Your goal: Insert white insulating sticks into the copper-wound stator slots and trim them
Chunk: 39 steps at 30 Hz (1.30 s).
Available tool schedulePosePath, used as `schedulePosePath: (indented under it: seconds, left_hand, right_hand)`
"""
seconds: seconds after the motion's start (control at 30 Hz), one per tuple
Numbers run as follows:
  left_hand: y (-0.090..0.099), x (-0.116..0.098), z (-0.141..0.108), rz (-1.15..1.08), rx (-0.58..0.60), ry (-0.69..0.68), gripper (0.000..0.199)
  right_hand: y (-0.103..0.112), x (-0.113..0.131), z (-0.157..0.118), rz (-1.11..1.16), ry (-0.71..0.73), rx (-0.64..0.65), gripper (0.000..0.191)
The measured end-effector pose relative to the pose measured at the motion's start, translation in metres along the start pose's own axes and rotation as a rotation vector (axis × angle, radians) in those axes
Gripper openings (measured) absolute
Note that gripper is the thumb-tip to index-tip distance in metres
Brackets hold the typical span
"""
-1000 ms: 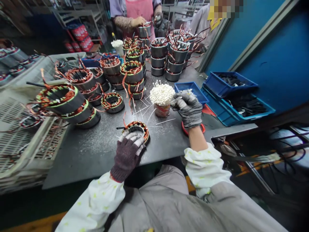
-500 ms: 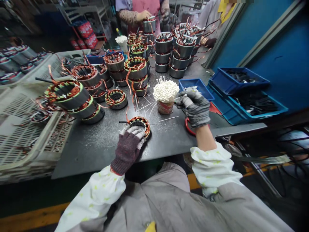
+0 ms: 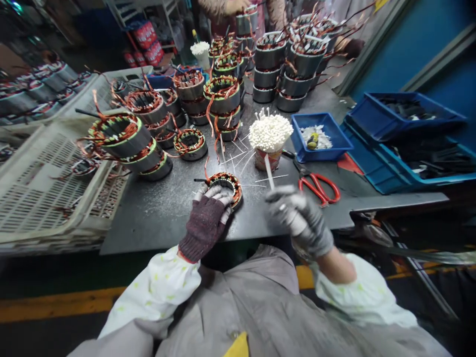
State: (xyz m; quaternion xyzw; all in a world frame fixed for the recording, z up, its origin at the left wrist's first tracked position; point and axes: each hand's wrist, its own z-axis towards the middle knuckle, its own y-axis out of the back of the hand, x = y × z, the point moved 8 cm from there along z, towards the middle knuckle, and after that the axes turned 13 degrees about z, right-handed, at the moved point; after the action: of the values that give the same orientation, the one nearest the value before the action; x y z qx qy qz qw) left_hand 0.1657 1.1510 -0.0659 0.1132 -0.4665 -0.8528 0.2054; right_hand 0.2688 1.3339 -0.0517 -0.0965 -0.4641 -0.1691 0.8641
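Right hand (image 3: 302, 218) drawn back, now lower right of centre, blurred, white strip (image 3: 268, 172) at its fingers. Red-handled tool (image 3: 319, 187), right of centre, now uncovered.

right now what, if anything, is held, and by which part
Right hand: a thin white stick, by its near end. Left hand: over the near rim of a wound stator; whether gripped is unclear.

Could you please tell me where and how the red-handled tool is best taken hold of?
Probably around both its red handles, coming in from the near right: they splay that way, while the dark head points away left, close to the cup.
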Motion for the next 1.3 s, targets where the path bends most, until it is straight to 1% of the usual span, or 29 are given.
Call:
schedulePosePath:
  seconds: [0.03,0.1,0.17,0.23,0.37,0.53,0.6,0.7,0.83,1.0,1.07,1.13,1.23,1.3]
  left_hand:
    - [0.0,0.0,0.0,-0.006,0.021,0.001,0.021]
    - [-0.002,0.001,0.0,-0.017,0.052,0.008,0.021]
    - [-0.002,0.003,0.001,-0.022,0.064,0.017,0.021]
    - [-0.002,0.004,0.001,-0.021,0.062,0.028,0.02]
    - [-0.002,0.003,0.001,-0.022,0.074,0.03,0.02]
    - [-0.001,0.002,0.001,0.005,0.06,0.038,0.021]
    - [-0.001,0.001,0.001,0.012,0.052,0.033,0.021]
    - [-0.002,0.001,0.0,0.019,0.048,0.018,0.02]
    - [-0.002,0.002,0.0,0.019,0.036,0.027,0.02]
    - [-0.003,0.002,0.001,0.008,0.07,0.053,0.02]
    - [-0.003,0.002,0.001,0.007,0.063,0.06,0.02]
    - [-0.002,0.001,0.001,0.01,0.044,0.072,0.02]
    - [0.0,0.001,0.001,0.02,0.019,0.106,0.02]
    - [0.001,0.002,0.001,0.015,0.014,0.115,0.021]
  right_hand:
    - [-0.015,0.001,-0.018,-0.02,-0.016,0.08,0.019]
    - [-0.034,-0.002,-0.048,-0.031,-0.05,0.139,0.016]
    - [-0.043,-0.008,-0.066,-0.033,-0.089,0.156,0.017]
    - [-0.048,-0.015,-0.073,-0.025,-0.117,0.174,0.016]
    - [-0.058,-0.026,-0.068,-0.001,-0.128,0.203,0.019]
    - [-0.069,-0.031,-0.055,0.034,-0.1,0.144,0.018]
    - [-0.068,-0.028,-0.056,0.019,-0.086,0.113,0.018]
    - [-0.065,-0.027,-0.062,-0.001,-0.125,0.088,0.017]
    - [-0.064,-0.027,-0.07,0.001,-0.189,0.103,0.018]
    - [-0.064,-0.03,-0.074,-0.013,-0.233,0.092,0.018]
    - [-0.068,-0.033,-0.069,0.018,-0.238,0.094,0.02]
    - [-0.071,-0.038,-0.057,0.061,-0.212,0.08,0.021]
    - [-0.07,-0.046,-0.039,0.105,-0.148,-0.019,0.02]
    - [-0.065,-0.046,-0.037,0.075,-0.127,-0.081,0.017]
